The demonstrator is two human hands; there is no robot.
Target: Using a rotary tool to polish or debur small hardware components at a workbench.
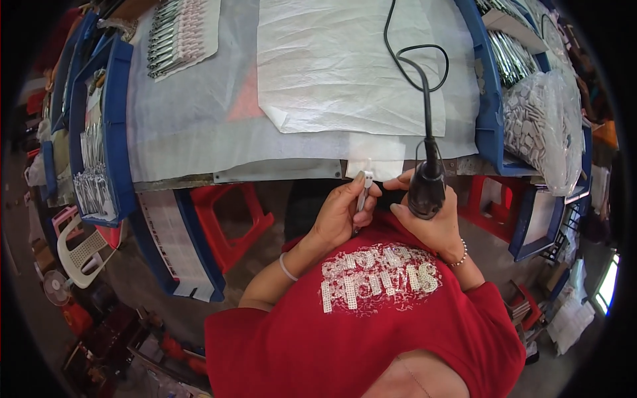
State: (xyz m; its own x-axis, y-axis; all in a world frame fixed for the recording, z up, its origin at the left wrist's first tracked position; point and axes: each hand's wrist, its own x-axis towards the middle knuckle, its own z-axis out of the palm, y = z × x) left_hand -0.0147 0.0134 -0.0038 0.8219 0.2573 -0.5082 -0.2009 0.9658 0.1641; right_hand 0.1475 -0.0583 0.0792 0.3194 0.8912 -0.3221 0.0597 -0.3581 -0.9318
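Pinched between the thumb and fingers of my left hand (342,211) is a slim silver metal piece (363,198), held upright just off the table's near edge. A small white head with dark dots (368,176) sits on its upper end. Close on the right, my right hand (443,227) curls around a black corded electric screwdriver (426,192), thumb on the near side and a finger on the far side. The screwdriver's body covers the palm, and its tip is out of sight. Behind both hands lies a small white pad (376,157) at the table edge.
White sheeting (345,73) covers the table. At the far left lies a row of silver pieces with pale pink parts (178,36). Blue bins (121,132) with metal pieces flank it; a clear bag of white parts (531,116) stands right. Red stools (229,229) are below.
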